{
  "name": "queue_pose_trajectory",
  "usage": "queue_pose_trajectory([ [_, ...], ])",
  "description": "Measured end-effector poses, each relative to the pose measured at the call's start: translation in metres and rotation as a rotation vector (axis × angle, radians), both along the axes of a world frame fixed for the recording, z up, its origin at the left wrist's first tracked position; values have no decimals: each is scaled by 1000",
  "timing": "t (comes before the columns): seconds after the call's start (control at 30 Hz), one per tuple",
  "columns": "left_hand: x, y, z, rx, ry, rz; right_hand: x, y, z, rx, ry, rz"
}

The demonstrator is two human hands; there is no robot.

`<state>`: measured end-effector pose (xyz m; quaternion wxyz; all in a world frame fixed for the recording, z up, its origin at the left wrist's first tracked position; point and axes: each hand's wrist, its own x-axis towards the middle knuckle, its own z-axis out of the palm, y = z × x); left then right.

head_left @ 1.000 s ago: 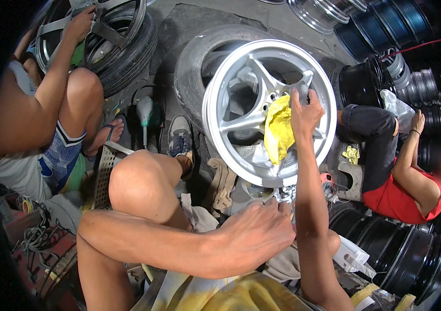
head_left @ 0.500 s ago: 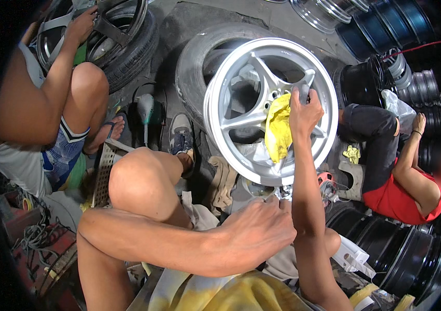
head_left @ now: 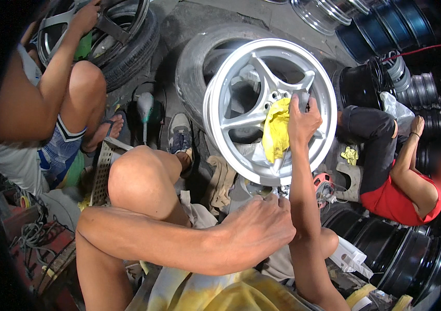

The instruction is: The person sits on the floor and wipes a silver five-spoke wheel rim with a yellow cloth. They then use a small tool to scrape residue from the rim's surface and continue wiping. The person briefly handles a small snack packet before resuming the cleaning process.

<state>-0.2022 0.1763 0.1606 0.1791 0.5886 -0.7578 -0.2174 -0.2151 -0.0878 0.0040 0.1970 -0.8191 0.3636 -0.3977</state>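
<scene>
A silver five-spoke wheel rim (head_left: 224, 146) leans tilted on a worn tyre (head_left: 189, 67) in front of me. My right hand (head_left: 305, 119) is closed around a small grey pad (head_left: 304, 99), pressed to a spoke on the rim's right side. A crumpled yellow cloth (head_left: 276, 136) hangs over the hub and lower spokes, right beside that hand; whether the fingers also grip it is hidden. My left hand (head_left: 263, 222) is a closed fist below the rim, against my right forearm. Its fingers curl away from view, so anything inside cannot be seen.
On the left a person (head_left: 28, 109) handles another wheel on a tyre (head_left: 135, 57). A person in red (head_left: 407, 192) sits to the right among stacked dark rims (head_left: 396, 249). A power tool (head_left: 147, 111), a plastic crate (head_left: 101, 171) and a tan rag (head_left: 222, 181) lie nearby.
My right hand has shifted slightly downward on the spoke, and the cloth's upper edge sits a little lower. My left fist stays where it was.
</scene>
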Motion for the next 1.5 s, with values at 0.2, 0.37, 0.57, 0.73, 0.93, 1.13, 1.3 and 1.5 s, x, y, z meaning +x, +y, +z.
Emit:
queue_pose_trajectory([
  [0.2,0,1,-1,-18,25,-8,6,-9,5,-14,12,-9],
  [0.37,2,-1,-2,12,25,-30,10,-13,3,-61,61,-17],
  [0.57,2,0,-1,-1,27,-21,7,-14,1,3,56,-20],
  [0.73,4,-1,-2,8,12,-25,10,-16,1,46,56,-44],
  [0.93,4,-2,-2,10,15,-34,9,-20,-2,78,74,-78],
  [1.13,1,-2,-4,-6,18,-18,8,-22,-4,128,26,-51],
  [1.3,1,-2,-7,16,4,-19,8,-22,-2,95,6,-40],
  [1.5,-1,3,-9,-129,24,31,8,-32,5,130,146,-81],
])
